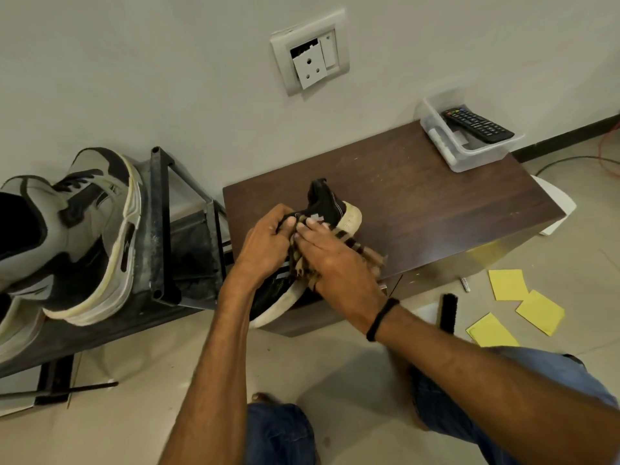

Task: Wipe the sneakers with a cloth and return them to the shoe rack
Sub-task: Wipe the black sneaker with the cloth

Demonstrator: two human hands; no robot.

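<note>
Two hands fill the near part of my feed, above denim-clad knees. My left hand [265,243] has its fingers curled tight round the collar of a black sneaker [330,206]. My right hand [335,260] lies flat, fingers straight and together, pressing a striped cloth [365,253] against the shoe's side. The sneaker rests on the near left corner of a low brown cabinet [436,196], toe overhanging the edge toward me, heel farther in. I judge the wiping step to be in hand. Next I would need to turn the shoe to reach its pale sole and far side, then carry it left to the shoe rack [157,229] just beside the cabinet, where a grey pair of sneakers [84,229] sits on top. A black brush [448,312] and yellow paper sheets [508,284] lie on the floor to the right. Beyond, a clear tub [469,156] holds a remote control [478,125], below a damaged wall socket [310,53].
</note>
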